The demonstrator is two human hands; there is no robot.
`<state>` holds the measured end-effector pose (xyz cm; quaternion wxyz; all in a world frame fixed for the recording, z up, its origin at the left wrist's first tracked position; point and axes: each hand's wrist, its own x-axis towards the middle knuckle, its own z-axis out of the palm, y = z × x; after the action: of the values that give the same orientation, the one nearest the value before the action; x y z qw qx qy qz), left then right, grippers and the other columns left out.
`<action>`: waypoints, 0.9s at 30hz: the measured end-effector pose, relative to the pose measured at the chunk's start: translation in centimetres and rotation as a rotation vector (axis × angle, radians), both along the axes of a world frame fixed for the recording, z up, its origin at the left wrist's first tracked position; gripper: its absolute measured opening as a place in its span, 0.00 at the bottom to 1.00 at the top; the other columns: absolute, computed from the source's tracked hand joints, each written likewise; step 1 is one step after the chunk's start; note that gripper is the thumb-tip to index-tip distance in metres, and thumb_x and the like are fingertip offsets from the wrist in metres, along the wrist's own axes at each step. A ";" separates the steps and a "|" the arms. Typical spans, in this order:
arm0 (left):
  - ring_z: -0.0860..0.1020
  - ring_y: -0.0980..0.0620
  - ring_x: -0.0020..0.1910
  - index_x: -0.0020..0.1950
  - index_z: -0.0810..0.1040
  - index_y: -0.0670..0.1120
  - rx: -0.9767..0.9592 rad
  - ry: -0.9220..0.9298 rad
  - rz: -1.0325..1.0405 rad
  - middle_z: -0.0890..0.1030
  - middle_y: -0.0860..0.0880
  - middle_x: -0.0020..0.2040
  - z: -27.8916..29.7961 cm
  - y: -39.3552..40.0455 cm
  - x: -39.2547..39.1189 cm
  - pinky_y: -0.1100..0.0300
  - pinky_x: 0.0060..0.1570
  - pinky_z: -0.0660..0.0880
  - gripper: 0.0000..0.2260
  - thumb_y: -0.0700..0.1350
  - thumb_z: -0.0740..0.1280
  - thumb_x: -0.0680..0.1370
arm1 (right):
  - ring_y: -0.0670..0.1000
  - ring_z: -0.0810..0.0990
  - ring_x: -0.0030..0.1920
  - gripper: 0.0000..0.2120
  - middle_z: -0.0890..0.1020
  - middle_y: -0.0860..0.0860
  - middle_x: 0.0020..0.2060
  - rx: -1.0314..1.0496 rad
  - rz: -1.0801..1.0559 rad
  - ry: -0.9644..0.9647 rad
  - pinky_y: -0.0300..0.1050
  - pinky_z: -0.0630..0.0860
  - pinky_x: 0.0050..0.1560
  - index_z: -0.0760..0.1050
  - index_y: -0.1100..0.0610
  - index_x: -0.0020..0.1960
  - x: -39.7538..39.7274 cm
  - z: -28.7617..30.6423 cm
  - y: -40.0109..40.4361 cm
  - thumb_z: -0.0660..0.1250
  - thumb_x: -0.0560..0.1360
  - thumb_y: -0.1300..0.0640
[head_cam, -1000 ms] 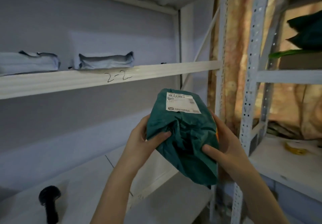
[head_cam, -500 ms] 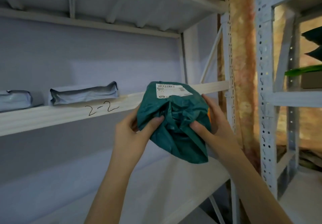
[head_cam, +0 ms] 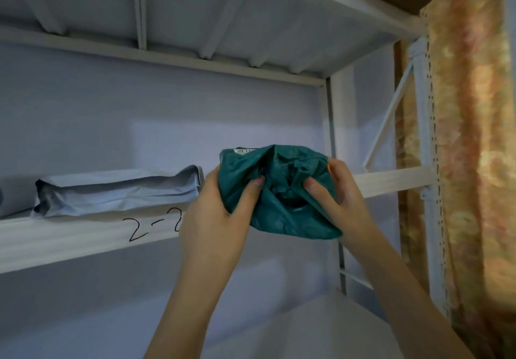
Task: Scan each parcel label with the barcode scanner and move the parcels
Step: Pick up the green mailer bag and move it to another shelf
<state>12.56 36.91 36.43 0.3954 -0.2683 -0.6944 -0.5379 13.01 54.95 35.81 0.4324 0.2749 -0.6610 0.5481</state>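
- At the front edge of the white metal shelf (head_cam: 83,235) hand-marked "2-2", I hold the crumpled teal plastic mailer parcel (head_cam: 279,191) up at shelf height; it is in the air, not yet resting on the board
- My left hand (head_cam: 220,213) grips the parcel's left side, thumb pressed into the creased front; my right hand (head_cam: 340,196) grips the right side the same way; the two hands are clamped on it from opposite sides, thumbs near each other
- I judge two hands are needed because the bag is soft and slack, and would sag from one
- The white printed label (head_cam: 245,150) sits on the top face, tilted away from me, only its near strip showing; held so, it should end up facing upward on the shelf
- The pale grey plastic mailer parcel (head_cam: 117,191) lies flat on the same shelf just left of my left hand; the open stretch to its right looks like the spot to aim for
- No scanner is visible
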 end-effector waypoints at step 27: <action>0.56 0.43 0.75 0.73 0.62 0.38 -0.588 0.394 0.997 0.63 0.40 0.74 -2.4 5.3 -4.2 0.46 0.72 0.54 0.26 0.51 0.52 0.80 | 0.51 0.55 0.75 0.25 0.60 0.55 0.73 0.512 -0.632 0.436 0.51 0.53 0.75 0.57 0.61 0.72 -5.8 -2.1 1.4 0.47 0.80 0.50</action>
<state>8.35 42.23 34.05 0.6299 -0.1035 -0.7696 -0.0143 7.18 56.39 33.68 0.6254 0.2667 -0.7203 0.1375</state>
